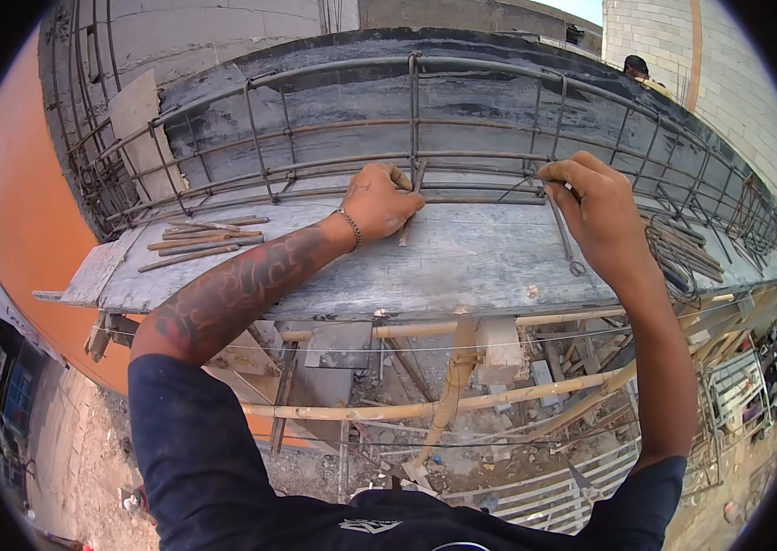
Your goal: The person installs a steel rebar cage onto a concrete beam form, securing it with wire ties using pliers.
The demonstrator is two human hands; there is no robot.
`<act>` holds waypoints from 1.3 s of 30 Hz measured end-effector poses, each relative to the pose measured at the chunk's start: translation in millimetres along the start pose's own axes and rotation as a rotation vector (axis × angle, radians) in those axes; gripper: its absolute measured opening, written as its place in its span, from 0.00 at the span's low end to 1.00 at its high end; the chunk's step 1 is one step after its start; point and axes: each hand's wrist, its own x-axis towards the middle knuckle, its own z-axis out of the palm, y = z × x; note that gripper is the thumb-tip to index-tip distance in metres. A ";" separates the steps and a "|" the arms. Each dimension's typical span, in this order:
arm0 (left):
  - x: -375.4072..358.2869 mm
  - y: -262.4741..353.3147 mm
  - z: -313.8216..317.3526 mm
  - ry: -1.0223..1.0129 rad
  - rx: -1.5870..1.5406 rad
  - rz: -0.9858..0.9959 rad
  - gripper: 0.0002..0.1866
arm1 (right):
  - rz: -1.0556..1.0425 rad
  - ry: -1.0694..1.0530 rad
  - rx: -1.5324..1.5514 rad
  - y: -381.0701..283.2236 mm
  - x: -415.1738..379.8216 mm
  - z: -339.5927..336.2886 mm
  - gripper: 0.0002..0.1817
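Observation:
A long cage of steel rebar (413, 110) lies on a grey board deck (462, 266) against a dark wall. My left hand (381, 200) is closed around a short piece of rebar (404, 236) that sticks out above and below the fingers, beside the lower bars. To the right, my right hand (595, 193) has its fingers pinched at the cage's lower bars, near a vertical tie. Below these fingers slants a thin metal rod (563, 230) ending in a small loop; whether the fingers grip it is partly hidden.
Short rebar pieces (200, 241) lie loose at the deck's left. More cut bars (682, 248) and a coil of wire are at the right. Bamboo poles (444, 404) run beneath the deck's edge, above rubble ground. Another person's head (635, 66) shows behind the wall.

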 end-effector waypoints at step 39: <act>1.5 5.7 -9.5 -0.225 -0.373 -0.254 0.33 | 0.145 -0.667 -0.358 -37.6 78.8 101.5 0.10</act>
